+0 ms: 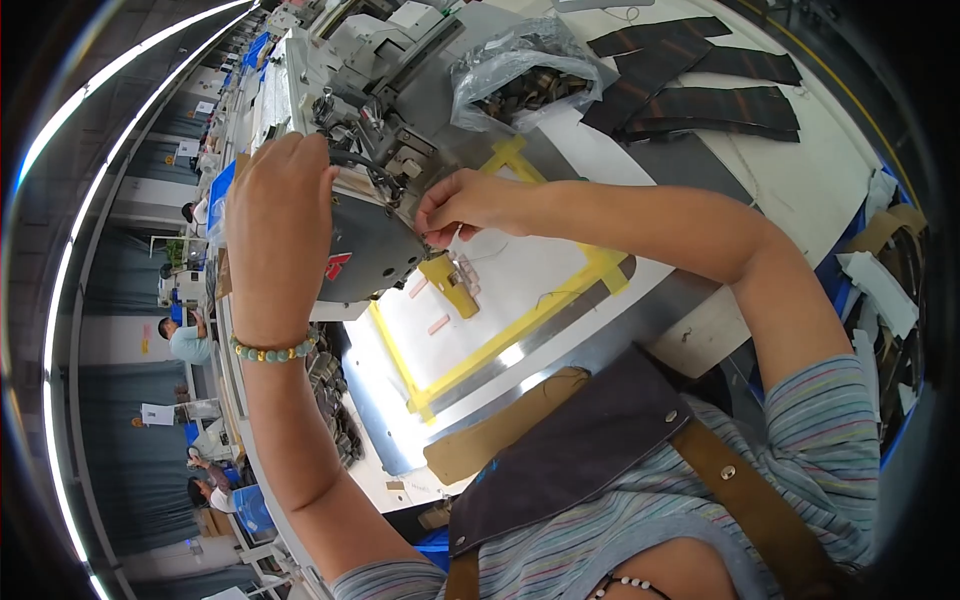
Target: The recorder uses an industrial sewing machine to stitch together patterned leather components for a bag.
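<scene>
My left hand, with a bead bracelet on the wrist, is raised at the head of a dark sewing machine; its fingers curl over, hiding what they grip. My right hand pinches near the needle area, with a thin pale thread showing at its fingertips. Just below sits a yellow block-like piece beside small pink pieces on a white sheet bordered with yellow tape.
A plastic bag of dark pieces and striped dark fabric strips lie behind. Offcuts fill a blue bin at right. Two co-workers sit along the rows at left.
</scene>
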Demonstrator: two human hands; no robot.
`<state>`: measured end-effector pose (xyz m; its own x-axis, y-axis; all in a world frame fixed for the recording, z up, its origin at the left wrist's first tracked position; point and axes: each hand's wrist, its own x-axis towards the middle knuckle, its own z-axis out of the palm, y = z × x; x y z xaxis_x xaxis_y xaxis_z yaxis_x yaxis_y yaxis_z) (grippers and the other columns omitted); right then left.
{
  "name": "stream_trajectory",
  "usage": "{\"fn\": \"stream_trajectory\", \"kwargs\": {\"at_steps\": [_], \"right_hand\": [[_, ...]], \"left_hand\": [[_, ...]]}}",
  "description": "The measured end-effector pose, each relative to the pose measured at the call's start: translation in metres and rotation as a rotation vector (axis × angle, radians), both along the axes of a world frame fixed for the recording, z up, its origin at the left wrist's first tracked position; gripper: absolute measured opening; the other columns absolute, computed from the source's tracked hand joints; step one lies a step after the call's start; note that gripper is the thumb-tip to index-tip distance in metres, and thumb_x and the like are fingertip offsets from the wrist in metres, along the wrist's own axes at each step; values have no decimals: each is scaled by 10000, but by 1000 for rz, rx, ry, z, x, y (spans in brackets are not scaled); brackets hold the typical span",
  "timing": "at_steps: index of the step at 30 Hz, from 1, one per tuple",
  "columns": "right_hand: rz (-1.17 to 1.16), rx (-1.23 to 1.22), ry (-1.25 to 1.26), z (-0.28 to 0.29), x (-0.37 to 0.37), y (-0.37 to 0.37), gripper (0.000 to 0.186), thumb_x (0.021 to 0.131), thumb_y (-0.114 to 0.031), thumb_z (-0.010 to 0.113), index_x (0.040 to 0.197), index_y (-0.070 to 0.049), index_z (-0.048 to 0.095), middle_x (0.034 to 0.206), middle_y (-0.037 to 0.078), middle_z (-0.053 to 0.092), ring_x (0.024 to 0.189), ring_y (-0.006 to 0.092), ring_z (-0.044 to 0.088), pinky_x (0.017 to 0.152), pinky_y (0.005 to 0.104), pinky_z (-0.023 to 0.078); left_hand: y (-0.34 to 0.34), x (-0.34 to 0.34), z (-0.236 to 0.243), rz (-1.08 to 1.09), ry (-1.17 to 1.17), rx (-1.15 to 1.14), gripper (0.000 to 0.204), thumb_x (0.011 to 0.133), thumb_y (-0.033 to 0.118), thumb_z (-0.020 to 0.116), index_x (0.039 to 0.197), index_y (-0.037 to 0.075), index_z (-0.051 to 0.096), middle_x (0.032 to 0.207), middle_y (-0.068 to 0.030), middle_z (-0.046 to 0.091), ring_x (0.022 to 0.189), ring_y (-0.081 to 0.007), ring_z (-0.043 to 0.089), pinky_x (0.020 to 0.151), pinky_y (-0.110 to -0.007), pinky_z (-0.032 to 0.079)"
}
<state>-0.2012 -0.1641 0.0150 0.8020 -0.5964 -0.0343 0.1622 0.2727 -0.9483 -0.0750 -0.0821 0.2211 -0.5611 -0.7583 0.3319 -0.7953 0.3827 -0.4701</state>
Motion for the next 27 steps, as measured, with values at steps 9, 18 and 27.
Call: {"fn": "stream_trajectory", "kwargs": {"at_steps": [9, 18, 27], "right_hand": [[137, -263, 86, 12, -81, 16, 109, 974, -180, 667, 969, -79, 705, 869, 15, 726, 791, 88, 645, 701, 269, 486], [406, -810, 208, 19, -114, 46, 81, 942, -90, 599, 931, -15, 627, 815, 77, 674, 762, 190, 661, 711, 346, 495], [-258, -829, 118, -23, -3, -17, 146, 895, -80, 604, 968, -27, 719, 915, 124, 764, 876, 278, 734, 781, 397, 544]], "left_hand": [[17, -14, -40, -271, 81, 89, 211, 849, 49, 756, 1043, 35, 676, 1052, -103, 670, 885, -310, 640, 766, -424, 534], [79, 6, -112, -184, 210, 393, 157, 854, 39, 750, 995, 11, 686, 936, -109, 681, 839, -287, 653, 706, -387, 542], [76, 19, -118, 27, 27, 95, 121, 906, 67, 725, 1001, -2, 700, 864, -105, 642, 777, -282, 619, 683, -396, 526]]}}
